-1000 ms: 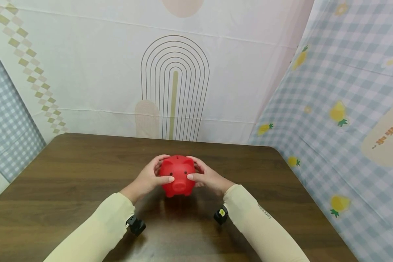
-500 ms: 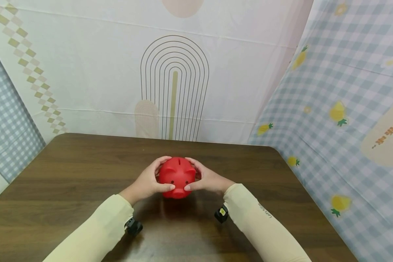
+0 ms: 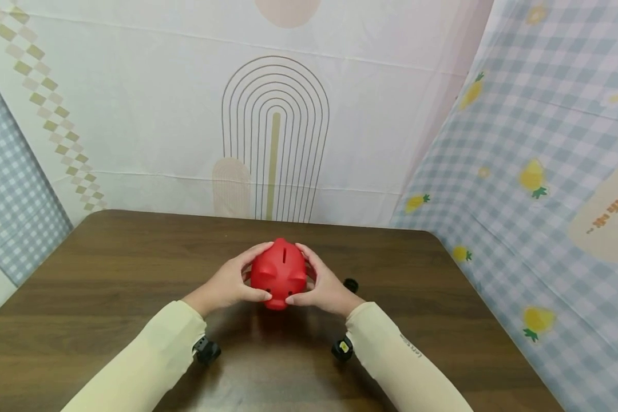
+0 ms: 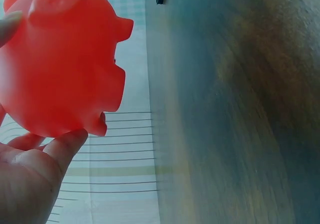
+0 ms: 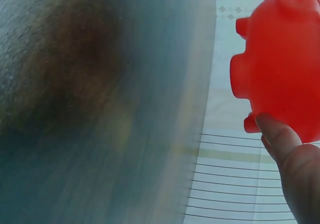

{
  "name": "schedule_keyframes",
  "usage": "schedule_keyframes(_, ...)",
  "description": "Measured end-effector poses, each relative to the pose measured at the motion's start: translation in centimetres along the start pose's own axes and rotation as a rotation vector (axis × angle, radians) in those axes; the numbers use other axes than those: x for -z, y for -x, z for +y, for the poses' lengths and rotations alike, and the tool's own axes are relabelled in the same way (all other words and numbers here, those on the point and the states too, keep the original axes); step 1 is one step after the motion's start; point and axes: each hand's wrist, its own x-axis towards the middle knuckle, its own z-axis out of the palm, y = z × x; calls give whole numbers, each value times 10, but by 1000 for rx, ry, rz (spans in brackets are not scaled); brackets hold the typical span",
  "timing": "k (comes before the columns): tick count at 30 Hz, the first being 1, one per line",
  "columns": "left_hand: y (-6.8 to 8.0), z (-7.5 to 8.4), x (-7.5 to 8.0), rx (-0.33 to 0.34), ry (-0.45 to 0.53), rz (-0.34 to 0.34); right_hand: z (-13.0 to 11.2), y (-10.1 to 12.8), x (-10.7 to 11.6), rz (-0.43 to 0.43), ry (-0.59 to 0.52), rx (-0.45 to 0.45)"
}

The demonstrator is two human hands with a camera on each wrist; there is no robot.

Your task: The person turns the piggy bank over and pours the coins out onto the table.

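In the head view a red piggy bank (image 3: 279, 269) is held between both hands over the table. Its snout tips down toward the person, and the coin slot on its back faces up. My left hand (image 3: 233, 285) grips its left side, thumb beside the snout. From the other side my right hand (image 3: 325, 286) grips it the same way, fingers reaching round the back. Both wrist views show the pig's stubby feet, with table surface (image 4: 210, 134) to one side of them. Behind the pig, some fingertips are hidden.
A small black round thing (image 3: 350, 284) shows just behind the right wrist on the brown wooden table (image 3: 134, 257). Black wrist cameras hang under both sleeves. A white patterned cloth (image 3: 159, 114) stands behind the table, a checked cloth (image 3: 494, 200) along the right.
The piggy bank has tilted forward, its snout going down and its slot turning into full view. Both hands turned with it. The small black thing has come into sight beside the right wrist.
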Motion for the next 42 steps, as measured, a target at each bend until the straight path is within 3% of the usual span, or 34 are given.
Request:
schedule_keyframes(9, 2, -2, -7, -84, -151, 17, 8, 2, -8, 4, 143, 5)
schedule_keyframes(17, 1, -1, -8, -123, -255, 35, 7, 1, -9, 24, 167, 24)
schedule_keyframes(27, -1, 0, -10, -108, -192, 67, 6, 1, -5, 48, 211, 83)
schedule_keyframes(34, -1, 7, -9, -163, -84, 69, 0, 3, -1, 93, 282, 192)
schedule_keyframes(42, -2, 2, -11, -149, -95, 62, 2, 2, 0, 75, 292, 171)
